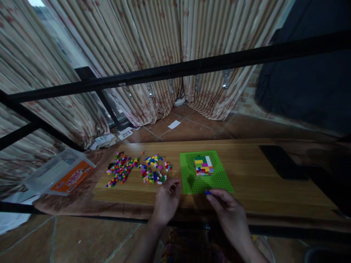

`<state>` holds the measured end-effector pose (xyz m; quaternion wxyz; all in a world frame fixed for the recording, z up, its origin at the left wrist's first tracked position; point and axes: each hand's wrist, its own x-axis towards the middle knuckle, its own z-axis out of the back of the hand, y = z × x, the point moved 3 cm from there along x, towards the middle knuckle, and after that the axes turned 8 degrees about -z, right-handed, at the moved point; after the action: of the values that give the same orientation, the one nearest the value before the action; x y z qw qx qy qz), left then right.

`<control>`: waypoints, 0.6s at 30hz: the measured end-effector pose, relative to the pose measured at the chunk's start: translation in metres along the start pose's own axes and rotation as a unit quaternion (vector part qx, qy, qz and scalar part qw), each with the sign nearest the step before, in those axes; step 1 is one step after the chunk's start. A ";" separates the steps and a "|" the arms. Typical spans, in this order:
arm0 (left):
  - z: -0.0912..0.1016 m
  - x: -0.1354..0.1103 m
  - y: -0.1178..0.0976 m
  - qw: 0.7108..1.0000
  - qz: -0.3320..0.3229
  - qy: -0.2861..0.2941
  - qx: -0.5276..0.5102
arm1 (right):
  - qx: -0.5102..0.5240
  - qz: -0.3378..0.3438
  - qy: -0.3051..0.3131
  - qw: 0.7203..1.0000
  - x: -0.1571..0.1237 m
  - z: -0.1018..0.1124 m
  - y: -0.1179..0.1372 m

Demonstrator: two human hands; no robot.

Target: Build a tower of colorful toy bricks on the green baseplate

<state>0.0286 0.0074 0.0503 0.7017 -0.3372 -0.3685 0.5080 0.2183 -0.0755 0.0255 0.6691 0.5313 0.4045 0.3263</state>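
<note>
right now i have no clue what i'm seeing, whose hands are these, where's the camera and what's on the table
There is no machine here: these are a person's own bare hands, seen in one picture from a camera on their head, looking forward and down. On the wooden tabletop lies a green studded plate bearing a multicoloured brick block. Left of the plate are two loose groups of small bricks, a left pile and a nearer scatter. The right hand pinches a small blue piece. The left hand is beside the plate; whether it holds anything is unclear.
</note>
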 end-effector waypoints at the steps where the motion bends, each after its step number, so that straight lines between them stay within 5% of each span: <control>1: -0.012 -0.008 -0.006 0.997 0.017 0.017 -0.068 | -0.011 0.027 -0.014 0.999 0.002 -0.002 0.003; 5: -0.047 -0.021 -0.022 0.954 0.121 0.028 -0.273 | -0.036 0.159 -0.048 0.985 0.009 -0.011 0.014; 10: -0.059 -0.008 -0.031 0.901 0.201 -0.006 -0.384 | -0.081 0.236 -0.073 0.966 0.012 -0.022 0.020; 18: -0.059 0.009 -0.026 0.912 0.184 -0.027 -0.365 | -0.133 0.273 -0.034 0.952 0.016 -0.025 0.014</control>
<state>0.0931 0.0034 0.0444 0.4137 -0.6176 -0.4787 0.4673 0.2029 -0.0472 0.0338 0.6323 0.5386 0.1743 0.5290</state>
